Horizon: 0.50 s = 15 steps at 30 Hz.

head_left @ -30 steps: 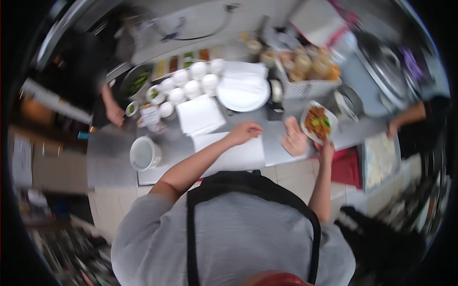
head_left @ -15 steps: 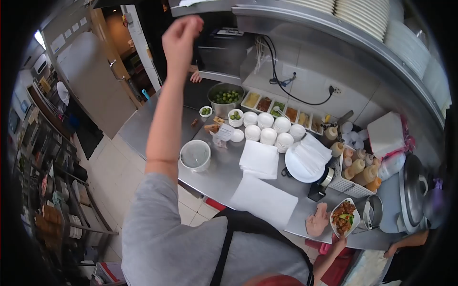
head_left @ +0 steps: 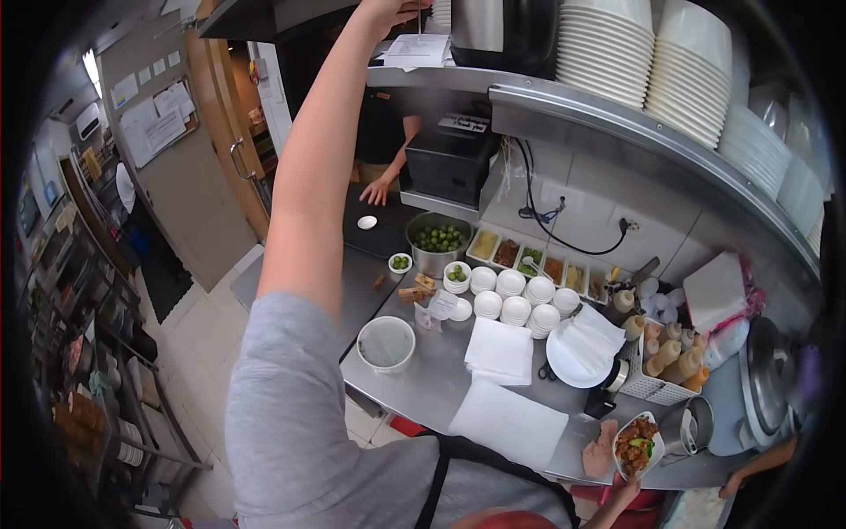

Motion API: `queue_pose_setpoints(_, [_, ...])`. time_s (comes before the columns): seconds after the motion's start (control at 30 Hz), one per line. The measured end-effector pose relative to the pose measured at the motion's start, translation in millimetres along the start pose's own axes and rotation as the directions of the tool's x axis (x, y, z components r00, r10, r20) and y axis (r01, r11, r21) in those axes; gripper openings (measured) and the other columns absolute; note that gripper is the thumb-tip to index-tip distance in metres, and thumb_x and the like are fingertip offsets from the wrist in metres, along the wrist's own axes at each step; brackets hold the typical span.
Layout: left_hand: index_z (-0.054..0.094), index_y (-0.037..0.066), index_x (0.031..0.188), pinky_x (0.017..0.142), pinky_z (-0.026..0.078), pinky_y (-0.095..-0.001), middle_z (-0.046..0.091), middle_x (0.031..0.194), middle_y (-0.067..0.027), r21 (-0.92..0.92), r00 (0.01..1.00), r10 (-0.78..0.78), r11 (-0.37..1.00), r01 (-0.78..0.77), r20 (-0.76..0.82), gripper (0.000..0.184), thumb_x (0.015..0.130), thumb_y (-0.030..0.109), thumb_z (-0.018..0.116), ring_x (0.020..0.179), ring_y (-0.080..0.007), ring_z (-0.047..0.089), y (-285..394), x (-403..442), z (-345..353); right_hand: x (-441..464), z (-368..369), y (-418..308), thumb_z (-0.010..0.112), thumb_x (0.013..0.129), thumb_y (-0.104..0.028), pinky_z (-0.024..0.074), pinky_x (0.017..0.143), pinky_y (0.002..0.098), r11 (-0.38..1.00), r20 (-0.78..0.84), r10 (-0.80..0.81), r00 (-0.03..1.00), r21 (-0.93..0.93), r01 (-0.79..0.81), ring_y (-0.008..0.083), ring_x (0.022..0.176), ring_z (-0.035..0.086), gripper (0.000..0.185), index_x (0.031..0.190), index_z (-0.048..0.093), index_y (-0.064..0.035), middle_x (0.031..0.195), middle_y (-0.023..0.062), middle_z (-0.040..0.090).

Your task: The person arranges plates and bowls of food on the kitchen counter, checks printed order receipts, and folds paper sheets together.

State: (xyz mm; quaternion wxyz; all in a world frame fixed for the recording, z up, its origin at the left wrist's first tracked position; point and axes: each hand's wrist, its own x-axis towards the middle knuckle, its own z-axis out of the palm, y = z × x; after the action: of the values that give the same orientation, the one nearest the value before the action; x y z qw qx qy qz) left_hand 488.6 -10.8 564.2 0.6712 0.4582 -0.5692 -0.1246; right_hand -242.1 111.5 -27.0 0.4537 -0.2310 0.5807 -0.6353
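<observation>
My left hand is raised to the top shelf, partly cut off by the upper edge of the view. Its fingers look curled beside a thin upright spike over a stack of paper slips; what they hold, if anything, I cannot make out. At the lower right, my right hand grips the near edge of a white bowl. Brown fried pieces with some green fill that bowl. A pinkish cloth lies just left of it on the steel counter.
White paper sheets, stacked small cups and a white tub stand on the counter. Behind are a pot of limes and a squeeze-bottle basket. Another person's hand rests across the counter; a forearm shows lower right.
My left hand has risen to the paper slips on the shelf. The view has tilted up. A small white dish now sits on the dark surface near the other person's hand. My right hand keeps the bowl.
</observation>
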Motion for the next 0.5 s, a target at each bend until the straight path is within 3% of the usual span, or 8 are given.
queue_pose_setpoints(0.17, [0.062,0.0,0.099,0.068,0.046,-0.0232,0.064,0.084,-0.0075,0.13,0.993,0.118,0.984,-0.12,0.026,0.019,0.084,0.009,0.054,0.076,-0.0129,0.059,25.7,-49.2,4.2,-7.2,3.3,-5.5,0.051,0.081,-0.02,0.0484,0.058,0.0237,1.0,-0.022,-0.012,1.0,0.026,0.012,0.0187,0.07,0.058,0.03,0.099,0.054,0.0025,0.088,0.0106,0.059])
queue_pose_setpoints(0.23, [0.064,0.0,0.094,0.064,0.046,-0.0222,0.064,0.079,-0.006,0.209,0.983,0.128,0.966,-0.154,0.132,0.016,0.083,0.009,0.057,0.071,-0.0114,0.059,27.6,-57.9,-1.6,-11.0,8.2,-9.1,0.053,0.08,-0.02,0.0477,0.06,0.0231,0.998,-0.05,-0.05,0.997,0.039,0.052,0.0177,0.071,0.057,0.028,0.096,0.055,0.0026,0.086,0.0098,0.059])
queue_pose_setpoints(0.43, [0.064,-0.002,0.095,0.064,0.048,-0.0232,0.065,0.081,-0.0062,0.192,0.966,0.179,0.958,-0.214,0.187,0.017,0.082,0.007,0.059,0.071,-0.0101,0.059,35.7,-77.2,-4.3,1.5,1.1,-0.5,0.053,0.08,-0.02,0.0476,0.061,0.0232,0.997,-0.038,-0.054,0.998,0.048,0.055,0.0176,0.072,0.057,0.028,0.096,0.055,0.0028,0.087,0.0098,0.059])
queue_pose_setpoints(0.5, [0.065,-0.002,0.095,0.066,0.048,-0.0242,0.065,0.083,-0.0066,0.285,0.976,0.14,0.941,-0.184,0.167,0.017,0.082,0.007,0.059,0.072,-0.0109,0.059,40.1,-82.4,-5.3,6.2,1.5,1.5,0.052,0.08,-0.02,0.0476,0.062,0.0233,0.997,-0.034,-0.061,0.998,0.052,0.062,0.0176,0.073,0.057,0.028,0.096,0.055,0.0028,0.087,0.0099,0.059])
